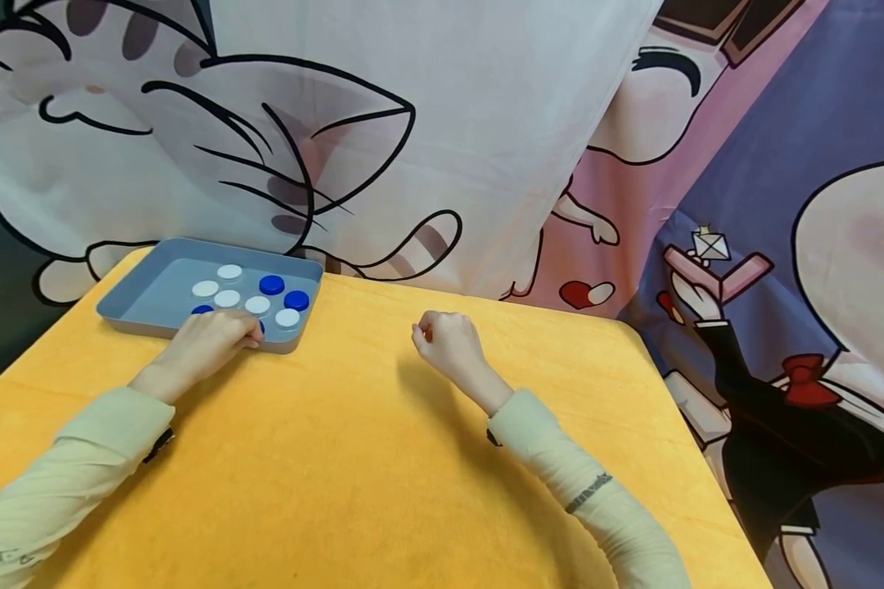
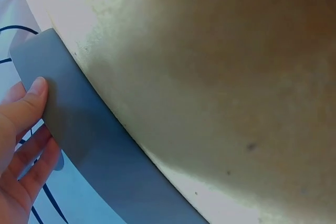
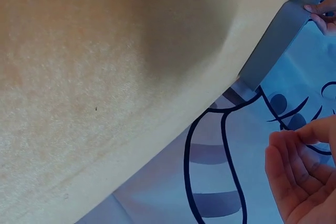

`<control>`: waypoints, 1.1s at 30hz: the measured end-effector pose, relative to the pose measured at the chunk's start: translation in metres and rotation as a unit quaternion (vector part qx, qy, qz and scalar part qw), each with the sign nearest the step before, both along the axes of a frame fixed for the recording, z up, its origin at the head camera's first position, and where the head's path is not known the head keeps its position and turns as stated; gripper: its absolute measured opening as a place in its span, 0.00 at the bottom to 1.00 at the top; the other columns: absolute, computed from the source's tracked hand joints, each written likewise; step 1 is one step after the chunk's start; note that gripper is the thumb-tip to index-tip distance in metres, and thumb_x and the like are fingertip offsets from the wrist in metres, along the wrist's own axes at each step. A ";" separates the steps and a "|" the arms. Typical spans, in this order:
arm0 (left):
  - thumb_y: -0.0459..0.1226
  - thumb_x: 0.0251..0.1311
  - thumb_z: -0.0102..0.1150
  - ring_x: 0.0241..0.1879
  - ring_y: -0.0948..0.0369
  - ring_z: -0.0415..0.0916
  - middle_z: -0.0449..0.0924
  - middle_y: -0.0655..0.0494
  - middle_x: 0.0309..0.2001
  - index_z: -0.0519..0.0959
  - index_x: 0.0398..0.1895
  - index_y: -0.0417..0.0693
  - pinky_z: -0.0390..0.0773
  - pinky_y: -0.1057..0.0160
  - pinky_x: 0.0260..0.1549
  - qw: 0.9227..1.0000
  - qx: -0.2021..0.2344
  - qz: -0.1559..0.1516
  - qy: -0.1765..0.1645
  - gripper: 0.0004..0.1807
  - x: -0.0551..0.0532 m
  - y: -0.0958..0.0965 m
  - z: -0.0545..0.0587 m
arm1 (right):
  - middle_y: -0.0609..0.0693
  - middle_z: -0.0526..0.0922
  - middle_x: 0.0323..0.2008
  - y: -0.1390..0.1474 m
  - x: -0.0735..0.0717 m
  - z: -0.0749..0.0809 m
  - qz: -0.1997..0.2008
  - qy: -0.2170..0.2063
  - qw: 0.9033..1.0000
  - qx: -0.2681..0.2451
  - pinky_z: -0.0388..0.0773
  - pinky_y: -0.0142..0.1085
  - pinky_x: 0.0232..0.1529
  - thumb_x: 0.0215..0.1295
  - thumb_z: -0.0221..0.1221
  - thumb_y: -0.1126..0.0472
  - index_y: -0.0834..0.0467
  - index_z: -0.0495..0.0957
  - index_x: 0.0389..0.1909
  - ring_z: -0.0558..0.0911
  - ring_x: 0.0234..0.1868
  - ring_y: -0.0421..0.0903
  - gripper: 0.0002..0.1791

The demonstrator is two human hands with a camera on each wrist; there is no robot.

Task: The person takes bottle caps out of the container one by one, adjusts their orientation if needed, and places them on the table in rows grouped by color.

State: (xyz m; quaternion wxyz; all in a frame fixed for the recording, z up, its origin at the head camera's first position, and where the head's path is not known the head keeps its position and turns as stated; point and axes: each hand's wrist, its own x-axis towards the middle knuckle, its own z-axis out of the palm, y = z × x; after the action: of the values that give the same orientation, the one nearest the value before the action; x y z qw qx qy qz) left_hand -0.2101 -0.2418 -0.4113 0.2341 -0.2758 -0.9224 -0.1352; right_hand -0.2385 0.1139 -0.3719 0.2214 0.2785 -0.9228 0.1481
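Note:
My left hand (image 1: 217,327) is at the front rim of a grey-blue tray (image 1: 136,282). In the left wrist view its thumb (image 2: 38,90) lies over the tray's outer wall, and the other fingers bend down behind the rim, their tips partly hidden. Inside the tray lie several white discs (image 1: 229,272) and several blue discs (image 1: 271,285); the hand covers part of two blue ones near the front. My right hand (image 1: 449,348) hovers over the table to the right of the tray. Its fingers are loosely curled, with nothing between them in the right wrist view.
The tray stands near the back left edge of a yellow table (image 1: 354,458). Right behind the table hangs a printed curtain (image 1: 486,98) with cartoon figures. Both forearms, in pale sleeves (image 1: 110,433), reach in from the front.

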 end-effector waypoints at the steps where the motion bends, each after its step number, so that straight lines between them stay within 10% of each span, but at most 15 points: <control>1: 0.28 0.47 0.69 0.25 0.57 0.79 0.82 0.58 0.26 0.79 0.23 0.49 0.79 0.53 0.23 1.000 0.001 -0.002 0.003 0.08 0.000 0.001 0.000 | 0.46 0.81 0.16 0.000 0.000 0.000 0.001 0.001 1.000 0.001 0.70 0.30 0.18 0.61 0.60 0.60 0.56 0.82 0.21 0.73 0.15 0.39 0.10; 33: 0.30 0.50 0.68 0.26 0.58 0.80 0.83 0.56 0.27 0.81 0.24 0.47 0.80 0.56 0.25 0.998 -0.034 -0.038 -0.029 0.05 0.004 0.050 0.008 | 0.45 0.79 0.14 -0.007 -0.009 0.007 -0.017 -0.028 0.999 0.012 0.65 0.30 0.16 0.64 0.58 0.56 0.54 0.81 0.20 0.71 0.14 0.39 0.14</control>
State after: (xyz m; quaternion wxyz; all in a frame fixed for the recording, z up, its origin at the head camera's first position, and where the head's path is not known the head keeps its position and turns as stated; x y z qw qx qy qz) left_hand -0.2064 -0.1918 -0.4037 0.1922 -0.3142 -0.9219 -0.1205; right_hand -0.2475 0.1069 -0.3647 0.1944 0.2615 -0.9349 0.1406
